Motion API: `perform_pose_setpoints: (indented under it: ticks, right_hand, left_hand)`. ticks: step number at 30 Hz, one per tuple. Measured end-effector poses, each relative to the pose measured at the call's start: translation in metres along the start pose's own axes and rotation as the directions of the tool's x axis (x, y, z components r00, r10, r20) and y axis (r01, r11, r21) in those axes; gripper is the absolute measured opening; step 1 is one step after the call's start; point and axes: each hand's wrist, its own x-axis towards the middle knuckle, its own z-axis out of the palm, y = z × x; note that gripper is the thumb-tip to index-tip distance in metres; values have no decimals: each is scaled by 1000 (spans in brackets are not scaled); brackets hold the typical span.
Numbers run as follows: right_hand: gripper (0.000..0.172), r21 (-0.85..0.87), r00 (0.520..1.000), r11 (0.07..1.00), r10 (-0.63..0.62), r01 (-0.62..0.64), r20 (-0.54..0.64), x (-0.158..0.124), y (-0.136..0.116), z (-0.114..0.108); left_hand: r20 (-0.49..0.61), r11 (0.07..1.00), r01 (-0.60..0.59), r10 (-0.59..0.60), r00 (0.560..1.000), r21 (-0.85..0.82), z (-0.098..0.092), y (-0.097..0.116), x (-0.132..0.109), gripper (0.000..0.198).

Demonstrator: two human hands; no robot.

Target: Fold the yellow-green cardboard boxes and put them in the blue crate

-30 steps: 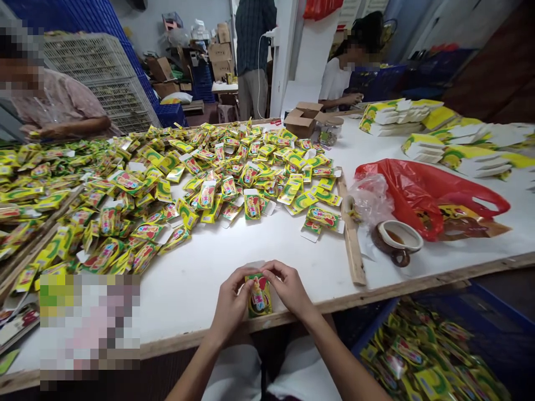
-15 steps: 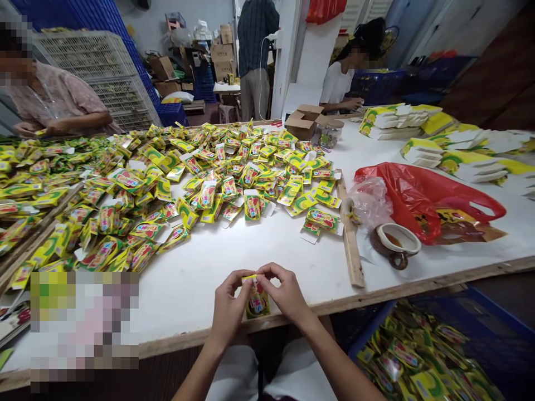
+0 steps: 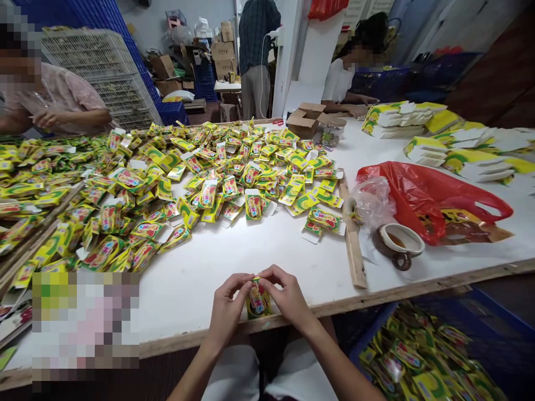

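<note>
At the table's front edge I hold a small yellow and green printed box (image 3: 259, 302) upright between both hands. My left hand (image 3: 231, 299) pinches its upper left side, thumb on the front face. Its upper right corner is gripped by my right hand (image 3: 285, 291), with thumb and fingertips meeting near the top. My fingers partly hide the box's top edge. Beyond my hands lies a big heap of similar small boxes (image 3: 217, 167), several with white end flaps sticking out.
A wooden strip (image 3: 353, 239) runs along the right of the heap. Past it are a brown cup (image 3: 399, 245) with liquid and a red plastic bag (image 3: 418, 189). Stacked flat cartons (image 3: 401, 118) sit far right. A blue crate (image 3: 368, 340) of packets stands below the edge. Other people work around the table.
The yellow flap at the box's top has gone down, and my fingers are now at the top edge. Across the table, the co-workers' hands have shifted.
</note>
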Motion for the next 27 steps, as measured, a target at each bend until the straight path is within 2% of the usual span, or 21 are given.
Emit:
perform_pose_setpoints:
  ticks: [2, 3, 5, 7, 9, 11, 12, 14, 16, 18, 20, 21, 22, 23, 24, 25, 27]
  right_hand:
    - [15, -57, 999, 998, 3, -6, -54, -4, -10, -13]
    - [17, -109, 995, 994, 8, -19, -95, -9, -16, -27]
    - [22, -262, 984, 961, 39, -84, -173, -25, -31, -72]
    - [25, -468, 978, 863, 122, -189, -170, -51, -43, -131]
    - [25, -648, 962, 714, 146, -265, -232, -78, -50, -186]
    - [24, -725, 939, 606, 125, -328, -321, -98, -52, -221]
    - [24, -727, 930, 591, 129, -350, -343, -104, -52, -226]
    - [28, -683, 928, 636, 167, -359, -332, -105, -52, -216]
    - [30, -607, 943, 726, 197, -324, -268, -93, -49, -184]
    - [28, -513, 961, 816, 180, -266, -211, -74, -44, -144]
    - [24, -377, 973, 903, 148, -205, -175, -52, -33, -105]
    - [21, -286, 978, 942, 132, -174, -163, -41, -27, -86]
    - [20, -183, 981, 972, 117, -144, -153, -32, -20, -69]
    - [20, -78, 984, 990, 106, -117, -141, -23, -13, -53]
    - [23, 23, 987, 995, 97, -95, -127, -16, -7, -39]
    - [27, 109, 990, 991, 91, -79, -111, -10, -2, -27]
    - [30, 218, 993, 974, 83, -62, -84, -3, 6, -9]
  left_hand:
    - [14, 994, -46, 45, 999, 99, -6, 3, 8, 20]
    - [-2, 983, -77, 79, 997, 164, -12, 4, 16, 21]
    - [-79, 936, -135, 169, 982, 324, -26, 4, 41, 23]
    - [-179, 849, -149, 273, 945, 507, -42, 2, 75, 32]
    - [-267, 760, -94, 338, 903, 643, -58, -3, 113, 43]
    - [-313, 737, -32, 325, 893, 675, -70, -7, 148, 50]
    - [-325, 743, -14, 310, 893, 669, -75, -8, 161, 51]
    - [-345, 772, 1, 282, 895, 635, -82, -9, 174, 49]
    - [-380, 809, 13, 262, 887, 588, -86, -7, 168, 46]
    - [-409, 844, 26, 232, 883, 535, -83, -5, 144, 45]
    - [-387, 902, 19, 166, 907, 431, -70, -4, 107, 46]
    - [-335, 935, 7, 120, 934, 355, -60, -3, 86, 46]
    - [-246, 990, 10, 24, 969, 139, -48, -2, 65, 48]
    - [-148, 997, 46, -54, 988, -55, -34, -1, 46, 51]
    - [-81, 983, 78, -92, 992, -169, -21, 0, 30, 52]
    - [-13, 964, 109, -115, 993, -242, -9, 1, 17, 52]
    - [70, 949, 143, -129, 989, -280, 8, 4, 2, 52]
